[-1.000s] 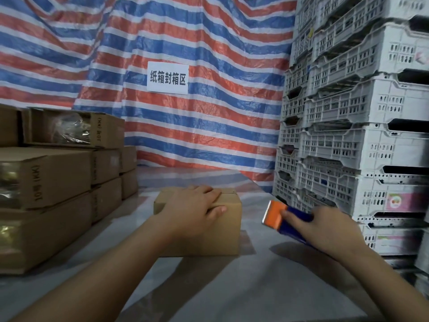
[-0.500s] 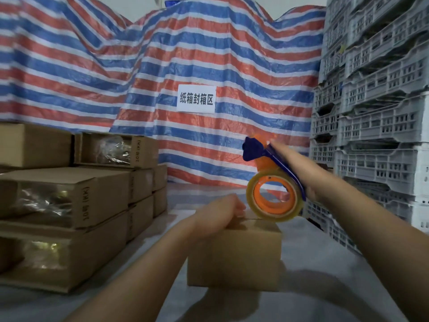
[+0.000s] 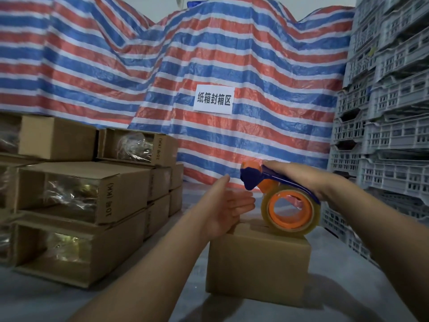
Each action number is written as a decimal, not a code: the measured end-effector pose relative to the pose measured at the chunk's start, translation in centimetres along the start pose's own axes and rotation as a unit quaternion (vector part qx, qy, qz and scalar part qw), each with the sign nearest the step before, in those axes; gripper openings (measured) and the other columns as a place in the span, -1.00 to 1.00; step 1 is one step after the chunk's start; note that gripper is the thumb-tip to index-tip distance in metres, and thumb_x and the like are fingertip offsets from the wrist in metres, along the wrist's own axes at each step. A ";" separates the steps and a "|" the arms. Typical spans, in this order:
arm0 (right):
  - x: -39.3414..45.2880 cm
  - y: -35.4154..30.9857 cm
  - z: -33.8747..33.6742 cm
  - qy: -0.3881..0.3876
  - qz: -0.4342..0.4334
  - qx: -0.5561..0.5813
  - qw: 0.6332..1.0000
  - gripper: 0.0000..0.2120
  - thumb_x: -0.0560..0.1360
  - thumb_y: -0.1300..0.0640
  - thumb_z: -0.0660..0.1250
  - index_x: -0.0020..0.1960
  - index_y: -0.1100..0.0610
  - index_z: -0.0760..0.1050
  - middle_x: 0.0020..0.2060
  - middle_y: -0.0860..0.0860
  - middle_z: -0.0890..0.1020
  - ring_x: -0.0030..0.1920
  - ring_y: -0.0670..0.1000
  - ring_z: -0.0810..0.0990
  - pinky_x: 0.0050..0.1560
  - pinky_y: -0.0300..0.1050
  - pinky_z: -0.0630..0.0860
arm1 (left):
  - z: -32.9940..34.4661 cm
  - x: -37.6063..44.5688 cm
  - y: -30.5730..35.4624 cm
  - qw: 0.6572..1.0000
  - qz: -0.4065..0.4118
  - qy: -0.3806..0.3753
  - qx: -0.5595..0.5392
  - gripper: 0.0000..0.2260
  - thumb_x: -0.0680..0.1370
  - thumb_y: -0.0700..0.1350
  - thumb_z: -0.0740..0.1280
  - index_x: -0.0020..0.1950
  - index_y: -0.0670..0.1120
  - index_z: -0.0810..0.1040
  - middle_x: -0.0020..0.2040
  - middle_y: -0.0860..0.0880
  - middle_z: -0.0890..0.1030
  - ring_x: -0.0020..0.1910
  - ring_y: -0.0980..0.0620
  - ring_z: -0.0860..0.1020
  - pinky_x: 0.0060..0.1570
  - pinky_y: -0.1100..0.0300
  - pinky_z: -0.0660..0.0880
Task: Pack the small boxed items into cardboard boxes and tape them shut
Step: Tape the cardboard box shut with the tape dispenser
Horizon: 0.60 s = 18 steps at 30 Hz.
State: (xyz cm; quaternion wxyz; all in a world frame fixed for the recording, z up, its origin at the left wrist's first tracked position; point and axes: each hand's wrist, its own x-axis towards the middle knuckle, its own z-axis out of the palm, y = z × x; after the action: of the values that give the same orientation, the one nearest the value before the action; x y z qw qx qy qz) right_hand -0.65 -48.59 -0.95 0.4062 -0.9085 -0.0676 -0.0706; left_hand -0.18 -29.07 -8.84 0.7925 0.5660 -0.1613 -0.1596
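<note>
Centrally, at six o'clock in the head view, a small brown cardboard box (image 3: pixel 257 266) sits on the grey table (image 3: pixel 336 287). Right hand (image 3: pixel 299 177) grips an orange-and-blue tape dispenser (image 3: pixel 281 198) resting on its top; left hand (image 3: pixel 228 205), fingers spread, palm up, hovers at nine o'clock beside it.

A small closed cardboard box (image 3: pixel 257 263) sits on the grey table, an orange-and-blue tape dispenser (image 3: pixel 284 203) with clear tape resting on its top
</note>
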 end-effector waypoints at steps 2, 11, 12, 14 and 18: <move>0.2 0.0 0.0 -0.012 0.007 0.008 1.000 -0.47 0.60 -0.30 0.17 0.05 0.15 0.62 -0.23 0.10 0.69 -0.37 -0.02 0.62 -0.29 -0.20 0.57 | 0.1 0.0 0.0 1.000 0.001 -0.003 0.000 -0.56 0.66 0.13 0.12 0.17 -0.19 0.58 0.14 -0.14 0.66 0.14 -0.02 0.60 0.44 0.03 0.18; -0.4 0.0 -0.1 -0.012 0.017 0.055 0.998 -0.55 0.62 -0.22 0.21 -0.08 0.13 0.65 -0.34 0.07 0.69 -0.48 -0.07 0.61 -0.47 -0.27 0.52 | 0.8 -0.1 0.3 0.994 0.008 -0.031 0.108 -0.63 0.61 -0.05 0.33 0.39 -0.07 0.42 0.23 -0.08 0.63 0.27 -0.08 0.55 0.47 -0.15 0.21; -0.5 0.1 -0.1 -0.011 0.015 0.059 0.998 -0.55 0.62 -0.21 0.21 -0.07 0.13 0.65 -0.34 0.07 0.69 -0.48 -0.07 0.61 -0.46 -0.27 0.52 | 0.9 -0.1 0.4 0.994 0.004 -0.032 0.103 -0.63 0.60 -0.04 0.34 0.39 -0.06 0.42 0.22 -0.08 0.63 0.27 -0.09 0.55 0.47 -0.17 0.20; -0.6 0.2 -0.2 -0.016 0.010 0.061 0.998 -0.55 0.63 -0.20 0.19 -0.04 0.14 0.63 -0.36 0.06 0.68 -0.50 -0.08 0.59 -0.48 -0.28 0.51 | 1.0 -0.2 0.8 0.994 0.004 -0.036 0.099 -0.69 0.61 -0.03 0.31 0.34 -0.05 0.47 0.23 -0.07 0.62 0.29 -0.08 0.53 0.47 -0.19 0.15; -0.6 0.2 -0.2 -0.025 0.002 0.064 0.998 -0.54 0.65 -0.19 0.16 -0.05 0.14 0.63 -0.38 0.05 0.66 -0.51 -0.09 0.58 -0.50 -0.29 0.48 | 1.1 -0.4 1.1 0.998 0.007 -0.049 0.033 -0.76 0.64 -0.09 0.21 0.26 -0.12 0.52 0.18 -0.08 0.66 0.25 -0.08 0.55 0.39 -0.11 0.32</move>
State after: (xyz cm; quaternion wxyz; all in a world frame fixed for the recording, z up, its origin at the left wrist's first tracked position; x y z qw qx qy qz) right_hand -1.22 -48.91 -1.02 0.4614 -0.8825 -0.0804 -0.0421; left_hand -0.94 -29.48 -7.46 0.7653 0.5825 -0.2095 -0.1764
